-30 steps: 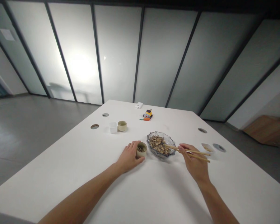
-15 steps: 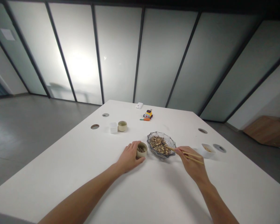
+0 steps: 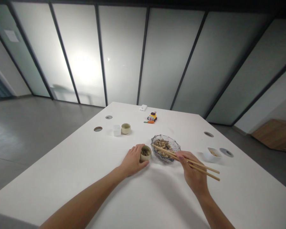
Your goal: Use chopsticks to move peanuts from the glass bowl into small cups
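My left hand [image 3: 134, 160] is wrapped round the left side of a small beige cup [image 3: 146, 153] that has dark seeds in it. Just right of the cup stands a clear scalloped glass bowl [image 3: 175, 146], partly filled with striped seeds [image 3: 162, 145]. My right hand [image 3: 193, 171] grips a pair of wooden chopsticks [image 3: 166, 151]. Their tips are over the bowl's left part, near its rim; whether a seed is between them is too small to tell.
A white bowl [image 3: 212, 155] with pale contents is at the right. Farther back are a white square container [image 3: 116, 130], another beige cup [image 3: 125, 128], a toy vehicle [image 3: 152, 116], a toy carrot [image 3: 149, 122] and a white box [image 3: 143, 107]. The white table [image 3: 90, 159] has round inserts.
My right hand has turned, and the chopstick tips have moved left across the bowl, from its seeds toward the cup side. My left hand still holds the cup.
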The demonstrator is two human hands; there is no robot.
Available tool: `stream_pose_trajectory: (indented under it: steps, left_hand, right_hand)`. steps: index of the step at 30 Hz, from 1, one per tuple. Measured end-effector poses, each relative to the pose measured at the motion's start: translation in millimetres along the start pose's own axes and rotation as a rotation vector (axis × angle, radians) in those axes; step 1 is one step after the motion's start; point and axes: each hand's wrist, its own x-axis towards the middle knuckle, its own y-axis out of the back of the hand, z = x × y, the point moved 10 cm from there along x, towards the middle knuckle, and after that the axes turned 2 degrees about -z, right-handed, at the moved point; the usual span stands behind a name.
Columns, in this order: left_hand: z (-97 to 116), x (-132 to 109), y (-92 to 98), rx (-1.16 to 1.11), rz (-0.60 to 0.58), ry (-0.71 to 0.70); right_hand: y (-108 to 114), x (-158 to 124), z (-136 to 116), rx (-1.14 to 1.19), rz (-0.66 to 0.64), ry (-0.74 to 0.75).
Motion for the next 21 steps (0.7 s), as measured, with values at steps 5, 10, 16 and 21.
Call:
stream_pose_trajectory:
  steps: [5,10,16,21]
  left_hand:
    - [-1,-1,0.8,0.009,0.004,0.005]
    - [0,0,0.5,0.002,-0.006,0.002]
    - [1,0,2.1,-0.017,-0.003,-0.001]
    - [1,0,1.7,-0.018,0.011,-0.015]
  right_hand:
    - [-3,-1,-17,-0.008,-0.057,0.103]
    - [36,10,7,-0.27,0.075,0.094]
    - [24,14,24,-0.3,-0.06,0.04]
    - [11,10,25,-0.232,-0.132,0.011]
